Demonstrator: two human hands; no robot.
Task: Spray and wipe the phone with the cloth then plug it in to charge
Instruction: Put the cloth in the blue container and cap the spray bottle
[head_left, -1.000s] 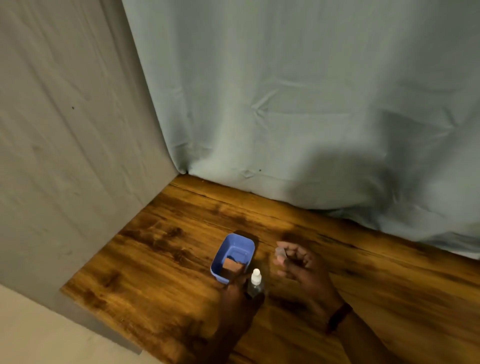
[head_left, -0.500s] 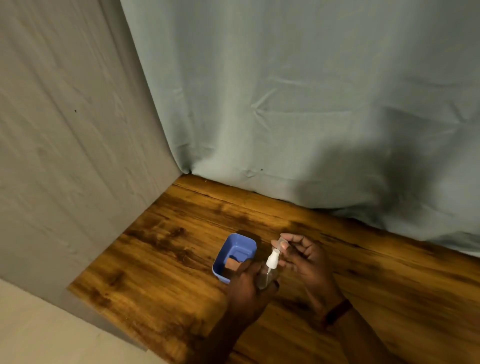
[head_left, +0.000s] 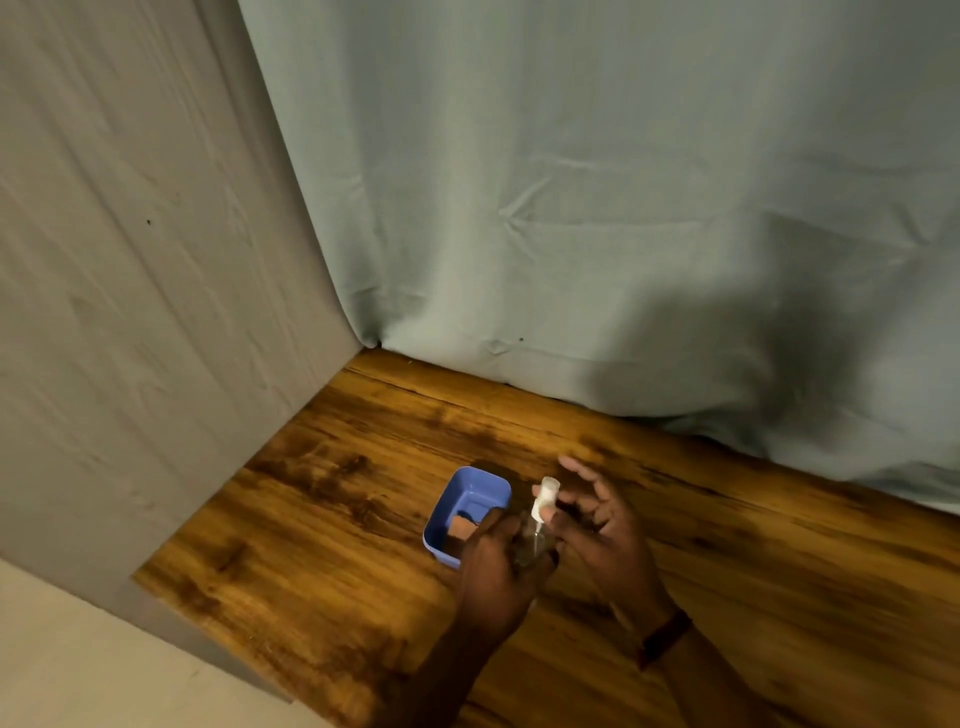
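So the left hand (head_left: 493, 566) has its grip wrapped round a small clear plastic spray bottle (head_left: 532, 540), and the right hand (head_left: 602, 525) grip is pinching its white nozzle (head_left: 545, 493). A brownish cloth (head_left: 460, 530) sits in a blue plastic tub (head_left: 483, 474) on the wood-grain desk (head_left: 337, 519).

open counter (head_left: 363, 519) is left at the lower left of the frame and along the right, where bare wood runs up to the back. passage is closed on the left by a grey panel (head_left: 130, 312) and at the back by a pale curtain (head_left: 571, 208) that reaches the counter. lower centre is blocked by a blue bin (head_left: 480, 474) and, just to its right, by the left grip (head_left: 493, 566) round a spray bottle (head_left: 540, 514), with the right grip (head_left: 597, 525) at its white top.
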